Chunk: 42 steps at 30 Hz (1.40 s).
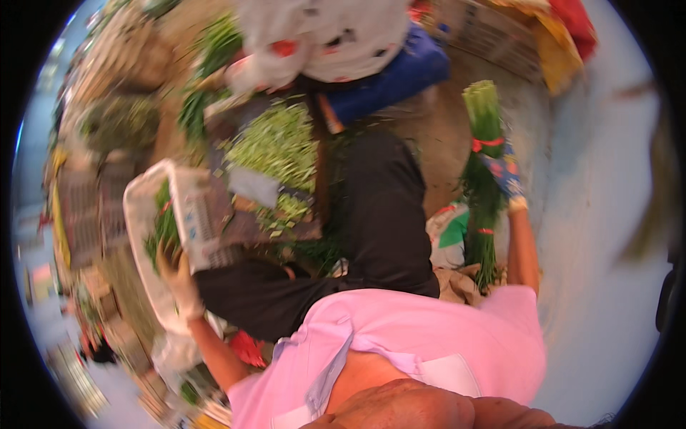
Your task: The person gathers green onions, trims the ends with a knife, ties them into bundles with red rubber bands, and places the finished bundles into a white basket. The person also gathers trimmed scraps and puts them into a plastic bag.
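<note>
My right hand [504,174], in a blue patterned glove, grips a long bundle of green chives or similar leafy stalks [484,120], held upright and tied with red bands. My left hand [179,273], in a pale glove, reaches over the near side of a white plastic basket [140,206]; its fingers touch a green bunch [163,225] with a red band inside. Whether they grip it is not clear. Between the hands, a dark board [220,209] bears a pile of cut pale green stalk pieces [276,142] and a cleaver with a broad blade [253,186].
Another person in a spotted white top [332,37] is close beyond the board. More green bunches [214,48] lie at the upper left, near a filled net sack [120,126]. Crates [80,214] stand at the far left. A white and green bag [449,236] is beside my right knee.
</note>
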Motion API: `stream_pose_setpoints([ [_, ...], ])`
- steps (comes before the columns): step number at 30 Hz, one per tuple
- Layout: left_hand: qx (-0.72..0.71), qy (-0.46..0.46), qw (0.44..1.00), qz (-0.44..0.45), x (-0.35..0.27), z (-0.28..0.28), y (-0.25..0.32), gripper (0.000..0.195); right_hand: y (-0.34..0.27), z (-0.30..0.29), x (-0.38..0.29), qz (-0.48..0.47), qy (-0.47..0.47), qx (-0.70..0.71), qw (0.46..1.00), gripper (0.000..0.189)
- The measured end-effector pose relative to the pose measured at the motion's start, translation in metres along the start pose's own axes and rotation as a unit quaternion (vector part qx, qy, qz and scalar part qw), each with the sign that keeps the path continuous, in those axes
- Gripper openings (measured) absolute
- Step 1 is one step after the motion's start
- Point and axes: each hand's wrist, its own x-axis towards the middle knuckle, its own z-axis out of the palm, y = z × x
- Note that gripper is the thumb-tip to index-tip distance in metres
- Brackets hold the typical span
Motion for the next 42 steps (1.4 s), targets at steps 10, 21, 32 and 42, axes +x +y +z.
stream_pose_setpoints([
  [10, -0.497, -0.239, 0.820, 0.152, -0.037, 0.105, 0.153, 0.101, -0.398, 0.114, -0.152, -0.444, -0.304, 0.093, 0.838, 0.102],
  [21, -0.241, 0.010, 0.965, 0.102, -0.015, -0.039, 0.039, 0.087, -0.288, 0.391, -0.070, -0.331, -0.317, -0.345, 0.819, 0.055],
  [32, 0.266, -0.260, 0.928, -0.017, 0.043, 0.136, -0.064, 0.113, -0.285, 0.311, -0.057, -0.403, -0.236, -0.158, 0.870, 0.044],
  [42, 0.354, -0.247, 0.901, -0.042, 0.063, 0.174, -0.055, 0.092, -0.295, 0.312, -0.135, -0.385, -0.253, -0.206, 0.863, 0.029],
])
